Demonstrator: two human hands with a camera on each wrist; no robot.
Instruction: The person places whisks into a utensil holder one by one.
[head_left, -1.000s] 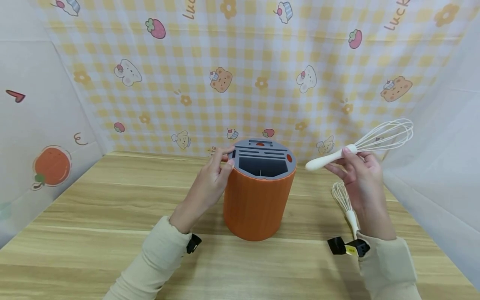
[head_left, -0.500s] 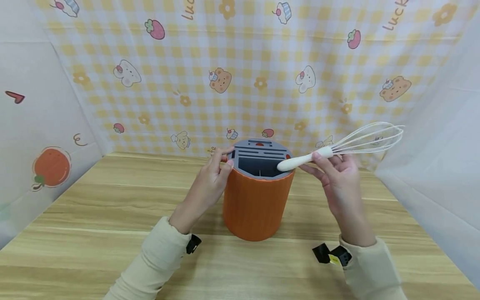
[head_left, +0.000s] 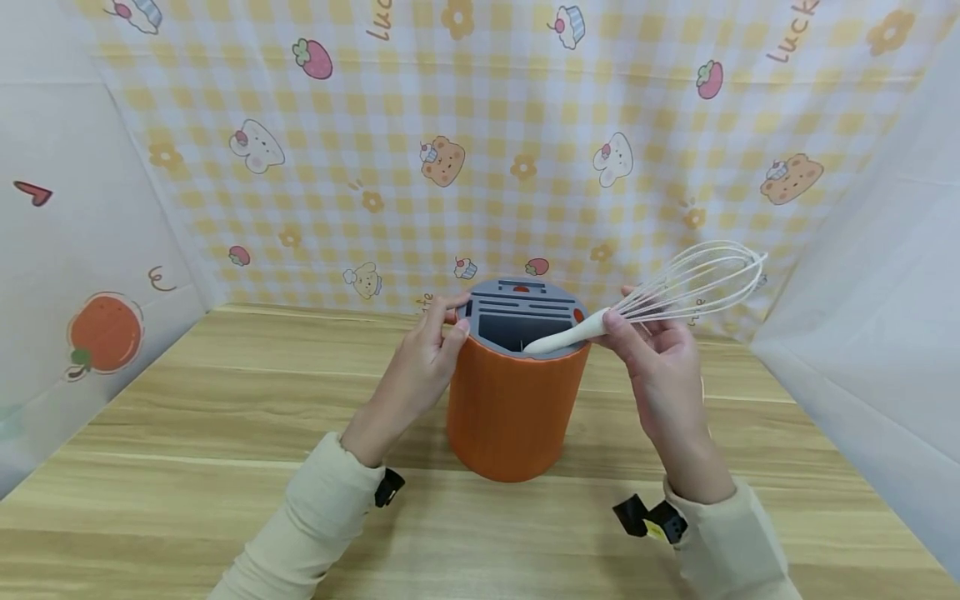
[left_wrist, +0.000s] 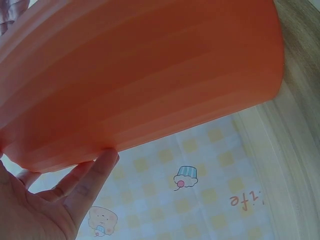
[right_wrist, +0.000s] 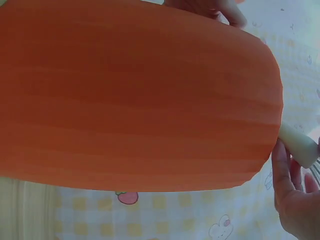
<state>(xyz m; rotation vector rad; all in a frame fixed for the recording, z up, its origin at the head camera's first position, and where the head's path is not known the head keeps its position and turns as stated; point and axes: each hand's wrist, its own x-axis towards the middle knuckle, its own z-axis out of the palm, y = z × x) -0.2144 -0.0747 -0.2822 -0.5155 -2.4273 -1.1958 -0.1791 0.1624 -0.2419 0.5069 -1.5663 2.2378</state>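
An orange utensil holder point(head_left: 517, 417) with a grey slotted top point(head_left: 491, 310) stands upright on the wooden table. My left hand point(head_left: 423, 354) holds its left rim, thumb at the near side and fingers farther back; in the left wrist view, the fingers point(left_wrist: 92, 182) lie against the orange wall. With my right hand point(head_left: 660, 367) I pinch a white whisk point(head_left: 566, 336) near the top of its handle. The whisk leans, wires up to the right, its handle end at the large front opening of the holder. In the right wrist view, the handle point(right_wrist: 296, 142) shows beside the rim.
Narrow slots lie behind the large opening in the top. A checkered cloth point(head_left: 337, 225) hangs behind the table point(head_left: 225, 450), with white cloth at both sides. A thin white edge shows beside my right wrist, mostly hidden by it.
My right hand has moved left with the whisk, bringing its handle end from right of the holder to the front opening. My left hand has stayed on the rim.
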